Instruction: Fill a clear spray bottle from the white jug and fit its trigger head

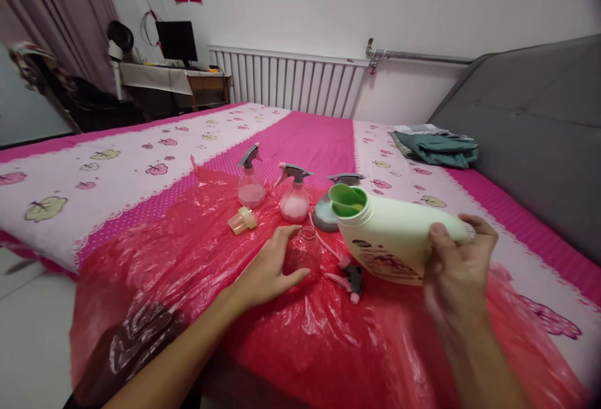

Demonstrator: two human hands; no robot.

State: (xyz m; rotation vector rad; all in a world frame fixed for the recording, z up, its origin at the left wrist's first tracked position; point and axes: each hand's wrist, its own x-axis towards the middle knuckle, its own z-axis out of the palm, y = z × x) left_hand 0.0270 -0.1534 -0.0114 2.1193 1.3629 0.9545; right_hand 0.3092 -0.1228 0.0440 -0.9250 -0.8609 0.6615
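My right hand grips the base end of a pale green detergent bottle. The bottle is tipped nearly on its side, its green spout pointing left. Curled around a clear, open-necked spray bottle body is my left hand, thumb in front. The detergent spout is above and to the right of that neck, apart from it. A loose grey and pink spray head with a thin tube lies just right of the clear bottle. Left of it rests a yellowish translucent cap.
Two spray bottles with whitish contents, a left one and a middle one, stand behind. A bluish one is partly hidden by the detergent bottle. Red plastic sheeting covers the bed. Folded clothes lie near the grey headboard.
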